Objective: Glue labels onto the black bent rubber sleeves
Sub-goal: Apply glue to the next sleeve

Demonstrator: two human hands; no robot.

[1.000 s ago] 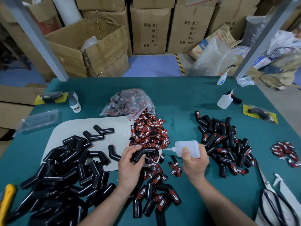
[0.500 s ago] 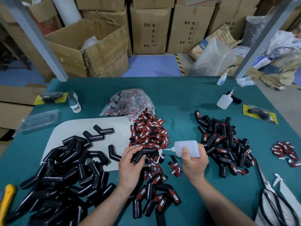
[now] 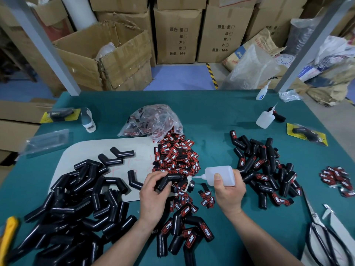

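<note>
Head view: looking down over a person's two hands at a green table (image 3: 201,116).
Left hand (image 3: 153,194): fingers and thumb curled round one black bent sleeve (image 3: 167,180), held at the table's middle over the near edge of the label heap, its upper end pointing right.
Right hand (image 3: 228,194): wrapped round a white glue bottle (image 3: 221,175) lying on its side, thumb on top. The nozzle points left, its tip right at the sleeve's end; whether it touches I cannot tell.
Labels (image 3: 176,156): a loose red-and-black heap just behind the hands, spilling from a clear bag (image 3: 151,120).
Bare sleeves (image 3: 76,208): a big black pile at the left, partly on a white sheet (image 3: 80,154).
Labelled sleeves (image 3: 265,169): a pile just right of the bottle.
Near cluster (image 3: 184,233): a few more labelled ones between the forearms.
Right edge: a small label heap (image 3: 338,177), with scissors (image 3: 322,237) nearer the person.
Far right: two spare bottles (image 3: 264,119) standing upright, well apart from the hands.
Near left corner: a yellow tool (image 3: 7,233).
Beyond the table: cardboard boxes (image 3: 176,33) on the floor.
</note>
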